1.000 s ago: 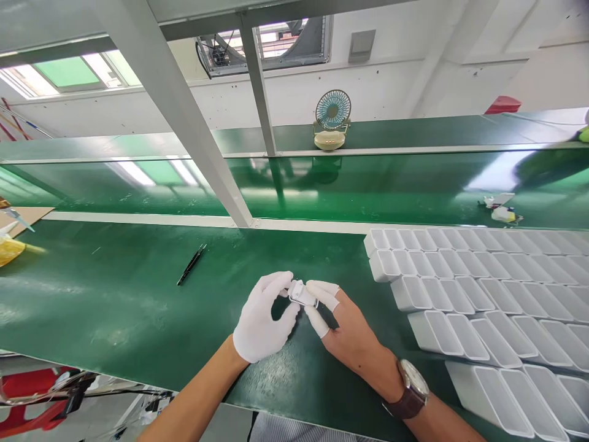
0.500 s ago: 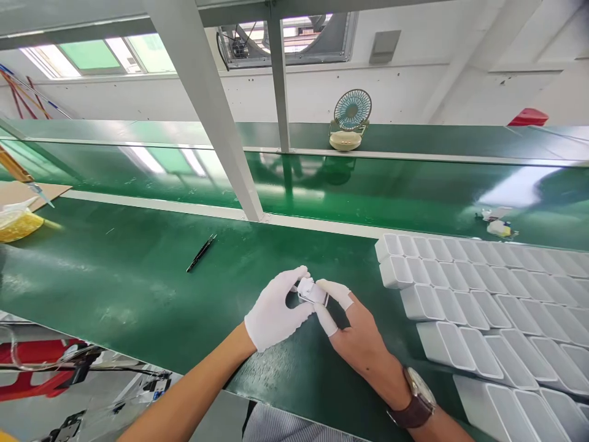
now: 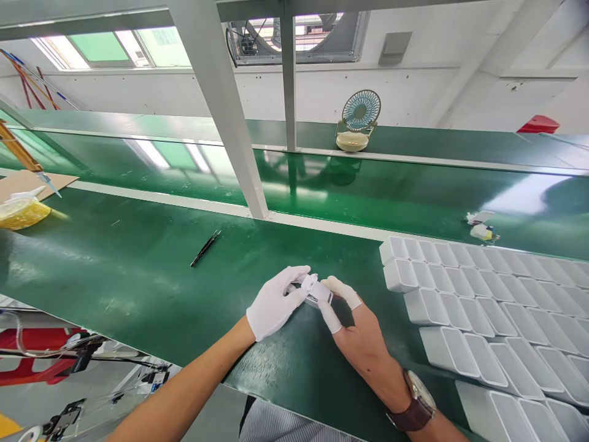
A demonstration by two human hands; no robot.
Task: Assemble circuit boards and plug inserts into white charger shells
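Observation:
A small white plastic part (image 3: pixel 316 291) is held just above the green bench between my two hands; its exact kind is not clear. My left hand (image 3: pixel 276 304), in a white glove, closes its thumb and fingers on the part's left side. Two fingers of my right hand (image 3: pixel 356 325) wear white finger covers and pinch the right end. A dark edge shows on that end. Some of the part is hidden behind the fingertips. Black tweezers (image 3: pixel 205 248) lie on the bench to the left of my hands.
Rows of white open-topped boxes (image 3: pixel 446 310) stand at the right. On the conveyor belt (image 3: pixel 391 202) behind the bench lie small white and yellow parts (image 3: pixel 482 227). A slanted grey post (image 3: pixel 225 104) rises ahead. At far left are a yellow package (image 3: pixel 23 213) and a dispensing syringe (image 3: pixel 27 156).
The parts on the belt have shifted left relative to the boxes. My hands have turned the white part slightly, and both still hold it. The view has swung a little.

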